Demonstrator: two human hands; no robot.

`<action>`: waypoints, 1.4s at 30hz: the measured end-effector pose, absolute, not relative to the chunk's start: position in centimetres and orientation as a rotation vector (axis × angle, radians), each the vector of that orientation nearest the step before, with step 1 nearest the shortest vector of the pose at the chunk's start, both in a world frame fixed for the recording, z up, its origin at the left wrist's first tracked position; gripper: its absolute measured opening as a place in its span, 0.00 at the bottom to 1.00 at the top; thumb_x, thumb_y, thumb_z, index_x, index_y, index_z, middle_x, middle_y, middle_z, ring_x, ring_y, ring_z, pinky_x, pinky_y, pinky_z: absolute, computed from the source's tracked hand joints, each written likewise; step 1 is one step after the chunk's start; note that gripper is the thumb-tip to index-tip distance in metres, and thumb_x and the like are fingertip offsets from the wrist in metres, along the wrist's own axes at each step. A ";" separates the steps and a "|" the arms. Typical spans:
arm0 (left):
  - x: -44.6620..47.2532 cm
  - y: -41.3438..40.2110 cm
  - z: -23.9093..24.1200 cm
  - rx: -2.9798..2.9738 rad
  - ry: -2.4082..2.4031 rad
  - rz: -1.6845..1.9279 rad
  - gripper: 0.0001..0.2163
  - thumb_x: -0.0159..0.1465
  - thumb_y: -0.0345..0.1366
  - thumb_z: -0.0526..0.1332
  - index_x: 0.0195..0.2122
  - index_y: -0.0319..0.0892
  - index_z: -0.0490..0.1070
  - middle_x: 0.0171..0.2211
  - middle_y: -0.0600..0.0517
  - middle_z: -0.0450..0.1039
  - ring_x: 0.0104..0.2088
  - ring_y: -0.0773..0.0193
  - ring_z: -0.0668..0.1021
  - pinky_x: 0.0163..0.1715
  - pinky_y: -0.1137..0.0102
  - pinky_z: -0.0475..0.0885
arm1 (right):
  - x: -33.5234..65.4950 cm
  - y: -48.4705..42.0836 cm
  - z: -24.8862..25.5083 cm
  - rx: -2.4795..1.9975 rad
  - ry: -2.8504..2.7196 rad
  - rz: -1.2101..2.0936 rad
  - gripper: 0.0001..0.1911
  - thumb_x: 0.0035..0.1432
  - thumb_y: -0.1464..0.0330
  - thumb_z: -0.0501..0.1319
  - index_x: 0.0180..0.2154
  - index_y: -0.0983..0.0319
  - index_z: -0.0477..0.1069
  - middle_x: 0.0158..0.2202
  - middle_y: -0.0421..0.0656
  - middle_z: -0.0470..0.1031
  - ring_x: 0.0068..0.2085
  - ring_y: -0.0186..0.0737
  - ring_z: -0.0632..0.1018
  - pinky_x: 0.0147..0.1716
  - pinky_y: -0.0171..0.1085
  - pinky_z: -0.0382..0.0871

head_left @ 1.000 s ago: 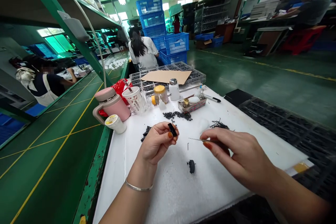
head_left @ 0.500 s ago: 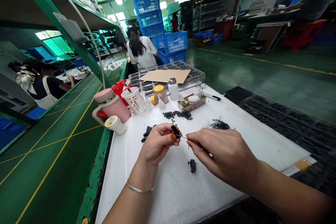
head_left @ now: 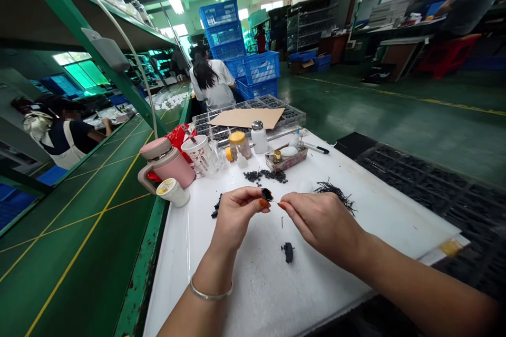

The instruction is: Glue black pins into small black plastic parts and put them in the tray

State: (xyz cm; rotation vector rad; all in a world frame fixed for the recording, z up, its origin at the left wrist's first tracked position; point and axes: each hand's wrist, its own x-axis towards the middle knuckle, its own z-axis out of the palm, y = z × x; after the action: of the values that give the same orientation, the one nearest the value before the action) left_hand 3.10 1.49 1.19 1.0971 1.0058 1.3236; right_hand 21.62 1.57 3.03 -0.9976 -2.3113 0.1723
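- Left hand [head_left: 237, 216] pinches a small black part [head_left: 267, 194] above the white table [head_left: 253, 295].
- Right hand [head_left: 322, 222] pinches a thin pin [head_left: 274, 201], just beside the part.
- Black wires [head_left: 335, 195] lie near the right hand.

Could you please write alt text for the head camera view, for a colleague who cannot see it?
Over a white table, the left hand pinches a small black part while the right hand brings a thin pin up to it. Black wires and a pink mug sit farther along the table.
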 end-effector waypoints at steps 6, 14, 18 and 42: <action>3.3 1.3 1.3 1.319 1.154 1.369 0.04 0.54 0.31 0.67 0.31 0.39 0.79 0.32 0.48 0.76 0.29 0.64 0.77 0.32 0.72 0.75 | 21.8 2.7 2.7 -1.094 -2.130 0.689 0.16 0.67 0.65 0.49 0.33 0.59 0.72 0.20 0.36 0.69 0.22 0.33 0.69 0.25 0.33 0.58; 3.3 1.4 0.9 1.203 1.206 1.362 0.07 0.52 0.31 0.69 0.33 0.39 0.79 0.30 0.49 0.76 0.29 0.64 0.77 0.33 0.72 0.75 | 22.7 3.0 2.1 -1.002 -2.140 0.399 0.02 0.59 0.70 0.59 0.33 0.61 0.68 0.30 0.40 0.72 0.29 0.33 0.72 0.29 0.33 0.61; 3.7 1.0 1.1 1.326 1.222 1.395 0.04 0.54 0.30 0.67 0.32 0.40 0.78 0.31 0.49 0.75 0.29 0.64 0.77 0.31 0.72 0.76 | 22.9 3.1 1.7 -0.951 -2.160 0.403 0.11 0.65 0.66 0.54 0.32 0.62 0.71 0.30 0.42 0.75 0.31 0.35 0.73 0.32 0.34 0.62; 4.3 0.4 1.0 1.577 1.300 1.397 0.06 0.60 0.28 0.59 0.37 0.40 0.74 0.33 0.53 0.74 0.30 0.69 0.78 0.32 0.77 0.76 | 22.3 3.5 1.3 -0.954 -1.580 2.107 0.14 0.60 0.57 0.49 0.29 0.59 0.60 0.12 0.28 0.43 0.14 0.28 0.44 0.13 0.31 0.42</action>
State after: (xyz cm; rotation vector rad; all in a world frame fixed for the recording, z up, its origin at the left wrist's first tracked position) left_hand 4.32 0.36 1.00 1.5772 1.2998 1.3969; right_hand 22.32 3.54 1.29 -0.9543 -1.5796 2.1068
